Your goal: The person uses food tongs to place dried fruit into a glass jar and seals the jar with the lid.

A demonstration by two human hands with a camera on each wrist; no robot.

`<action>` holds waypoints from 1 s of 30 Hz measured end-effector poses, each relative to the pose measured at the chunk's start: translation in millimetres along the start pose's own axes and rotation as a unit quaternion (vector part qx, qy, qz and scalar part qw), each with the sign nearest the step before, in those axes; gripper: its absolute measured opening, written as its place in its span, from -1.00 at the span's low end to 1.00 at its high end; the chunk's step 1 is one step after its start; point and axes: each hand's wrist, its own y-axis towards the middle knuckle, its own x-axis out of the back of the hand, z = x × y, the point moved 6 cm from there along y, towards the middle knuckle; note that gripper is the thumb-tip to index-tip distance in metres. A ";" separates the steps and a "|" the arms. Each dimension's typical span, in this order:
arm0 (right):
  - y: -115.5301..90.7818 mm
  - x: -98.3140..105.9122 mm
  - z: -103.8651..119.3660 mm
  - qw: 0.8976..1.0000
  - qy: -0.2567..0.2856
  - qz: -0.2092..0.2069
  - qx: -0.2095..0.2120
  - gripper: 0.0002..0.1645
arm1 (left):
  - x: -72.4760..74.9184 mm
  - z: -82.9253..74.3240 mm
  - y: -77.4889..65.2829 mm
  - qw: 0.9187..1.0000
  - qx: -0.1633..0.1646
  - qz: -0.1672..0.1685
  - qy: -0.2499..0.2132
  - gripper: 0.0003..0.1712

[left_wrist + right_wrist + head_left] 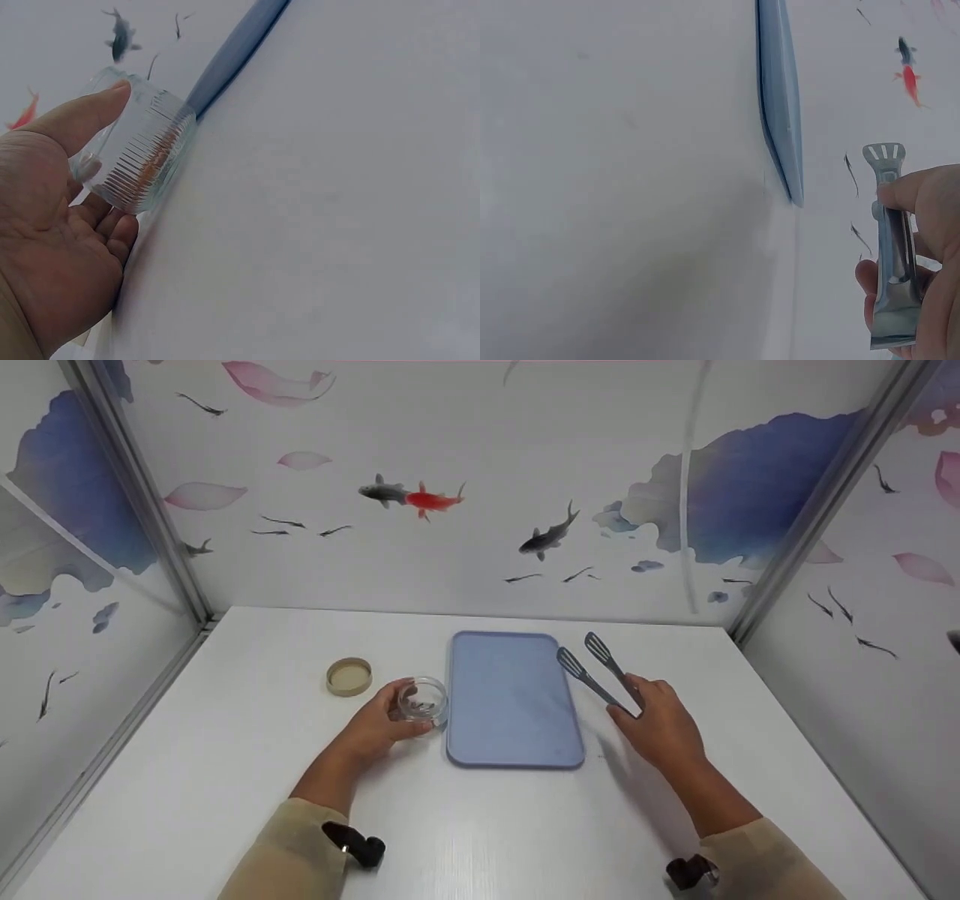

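Observation:
A clear glass jar (424, 701) without a lid is held by my left hand (375, 726), close to the left edge of a blue tray (514, 701). Small dark bits show at the jar's bottom; what they are I cannot tell. In the left wrist view, the thumb lies along the ribbed jar (146, 146). My right hand (664, 727) grips grey tongs (592, 684) with slotted ends, right of the tray. Their two arms stand apart with nothing between them. The right wrist view shows the tongs (895, 315) between thumb and fingers.
A tan round lid (349, 679) lies on the white table (450, 825), behind and left of the jar. White panels (465, 562) printed with fish and petals enclose the back and both sides, joined by metal posts (142, 495).

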 end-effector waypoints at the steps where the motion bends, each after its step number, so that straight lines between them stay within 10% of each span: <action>1: 1.2 0.7 -3.0 1.000 0.001 0.000 -0.005 -0.23 | 0.1 0.1 0.0 1.000 0.000 0.001 -0.001 0.10; 30: 32.3 -5.7 -78.3 0.991 0.018 0.027 -0.127 -0.18 | 1.9 0.0 0.5 1.000 0.008 -0.009 0.019 0.08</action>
